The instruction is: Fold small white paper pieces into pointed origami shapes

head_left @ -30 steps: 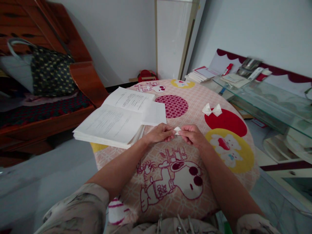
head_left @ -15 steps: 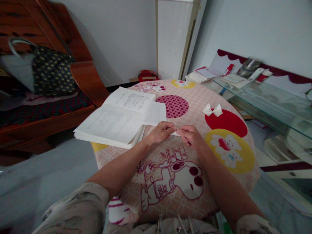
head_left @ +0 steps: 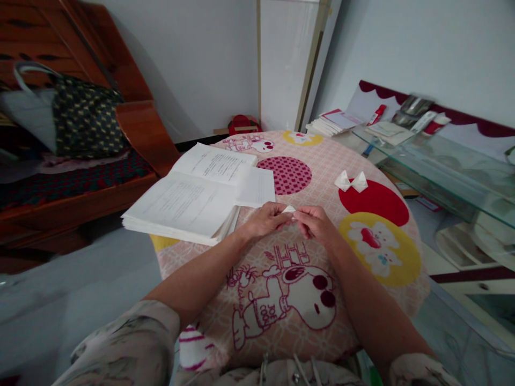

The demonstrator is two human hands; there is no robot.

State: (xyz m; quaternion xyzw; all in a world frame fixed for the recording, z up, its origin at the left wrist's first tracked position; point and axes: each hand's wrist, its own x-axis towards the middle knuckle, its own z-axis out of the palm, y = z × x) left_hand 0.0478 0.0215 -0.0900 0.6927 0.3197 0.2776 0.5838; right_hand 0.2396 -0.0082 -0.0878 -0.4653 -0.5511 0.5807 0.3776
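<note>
A small folded piece of white paper [head_left: 288,209] is pinched between my two hands above the middle of the table. My left hand [head_left: 266,219] grips its left end with thumb and fingers. On its right end, my right hand [head_left: 314,220] is closed, thumb against forefinger. The fingers cover most of the paper, and only a pale peak shows between them. To the right lie two folded white paper shapes [head_left: 359,183], side by side with pointed tips. An open book [head_left: 181,206] with thick pages rests left of my hands, a loose sheet [head_left: 257,187] at its right edge.
The round table wears a patterned cloth [head_left: 281,327] with cartoon figures. Close on the right stands a glass-topped shelf [head_left: 454,166] holding papers and small items. A wooden bench [head_left: 137,134] with a dark patterned bag [head_left: 86,118] is at the left.
The folded paper has turned between my fingers, and more of its pale peak now shows above them. Both hands stay almost in place.
</note>
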